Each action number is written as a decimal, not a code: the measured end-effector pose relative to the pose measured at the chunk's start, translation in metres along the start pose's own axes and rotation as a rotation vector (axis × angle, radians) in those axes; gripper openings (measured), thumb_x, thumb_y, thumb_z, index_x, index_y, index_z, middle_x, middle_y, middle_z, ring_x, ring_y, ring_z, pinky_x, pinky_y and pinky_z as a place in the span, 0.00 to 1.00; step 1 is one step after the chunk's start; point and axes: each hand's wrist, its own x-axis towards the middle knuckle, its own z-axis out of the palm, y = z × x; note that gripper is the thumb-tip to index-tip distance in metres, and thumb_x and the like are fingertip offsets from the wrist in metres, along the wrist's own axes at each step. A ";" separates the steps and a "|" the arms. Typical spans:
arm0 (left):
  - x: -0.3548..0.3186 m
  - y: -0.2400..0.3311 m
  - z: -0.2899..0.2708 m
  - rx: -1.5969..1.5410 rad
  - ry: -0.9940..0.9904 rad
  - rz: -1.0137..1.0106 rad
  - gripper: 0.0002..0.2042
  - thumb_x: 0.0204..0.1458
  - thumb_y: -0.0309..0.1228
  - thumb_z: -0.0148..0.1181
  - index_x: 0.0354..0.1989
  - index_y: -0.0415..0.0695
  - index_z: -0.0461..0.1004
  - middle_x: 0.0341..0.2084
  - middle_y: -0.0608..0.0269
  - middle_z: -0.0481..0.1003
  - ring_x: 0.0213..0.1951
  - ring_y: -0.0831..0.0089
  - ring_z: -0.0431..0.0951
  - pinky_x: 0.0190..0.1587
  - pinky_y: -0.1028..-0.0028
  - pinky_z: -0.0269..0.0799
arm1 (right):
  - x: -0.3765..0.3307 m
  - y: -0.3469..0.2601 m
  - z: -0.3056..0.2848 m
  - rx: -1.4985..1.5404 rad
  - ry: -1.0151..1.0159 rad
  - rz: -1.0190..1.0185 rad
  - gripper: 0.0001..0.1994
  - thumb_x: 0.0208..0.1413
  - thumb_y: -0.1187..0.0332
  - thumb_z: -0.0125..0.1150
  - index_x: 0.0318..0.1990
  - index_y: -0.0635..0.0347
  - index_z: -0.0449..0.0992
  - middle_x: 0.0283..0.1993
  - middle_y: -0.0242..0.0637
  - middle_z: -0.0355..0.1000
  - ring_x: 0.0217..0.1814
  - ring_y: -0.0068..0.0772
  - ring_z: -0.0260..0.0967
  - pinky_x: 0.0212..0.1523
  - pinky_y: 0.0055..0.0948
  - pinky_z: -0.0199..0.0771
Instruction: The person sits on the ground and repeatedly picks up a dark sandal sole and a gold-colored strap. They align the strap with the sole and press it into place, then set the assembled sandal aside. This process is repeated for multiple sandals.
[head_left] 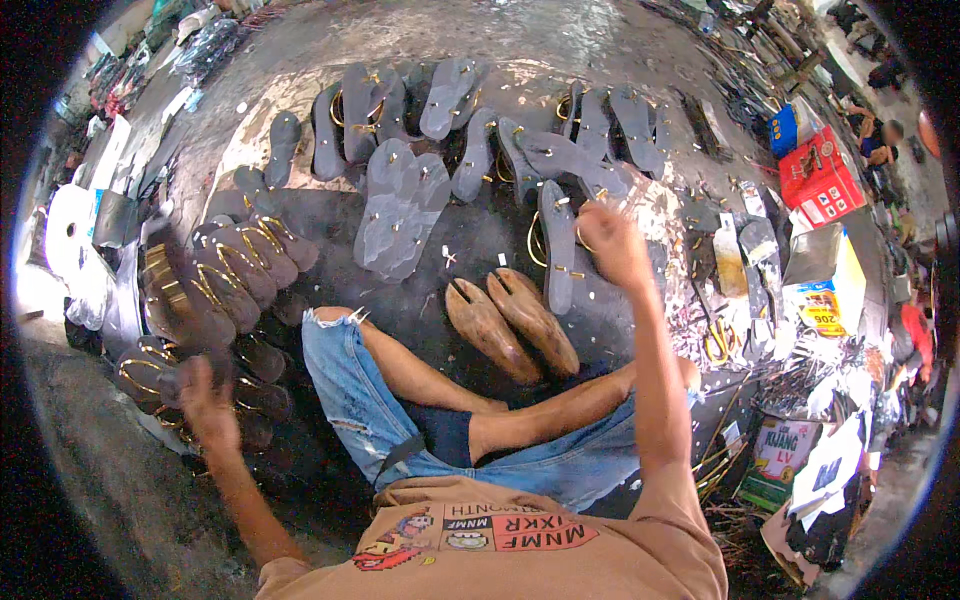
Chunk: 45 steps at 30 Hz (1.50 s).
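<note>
My left hand (208,405) is at the far left, smeared by motion, against the stacked dark sandals with gold straps (225,275). Whether it grips one of them cannot be made out. My right hand (612,240) is raised at right of centre with its fingers curled. Whatever it pinches, if anything, is hidden. Close beside its fingers is a dark sole with gold fittings (558,255). Two brown wooden shoe lasts (495,330) lie side by side in front of my crossed legs. Beyond them lies a pair of grey soles (402,215).
Several more grey soles (352,115), some with gold straps, lie in a row across the far side. To the right are a red box (822,180), a yellow-and-white box (825,280), scraps and a green tin (775,460). White plastic bags (72,240) sit at far left.
</note>
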 end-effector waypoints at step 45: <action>-0.112 0.343 0.141 -0.663 -0.461 0.999 0.24 0.47 0.22 0.74 0.54 0.35 0.76 0.44 0.55 0.85 0.55 0.52 0.83 0.65 0.50 0.70 | -0.189 -0.149 -0.012 0.105 0.174 -0.677 0.25 0.37 0.76 0.74 0.50 0.64 0.83 0.52 0.47 0.82 0.58 0.48 0.80 0.61 0.45 0.80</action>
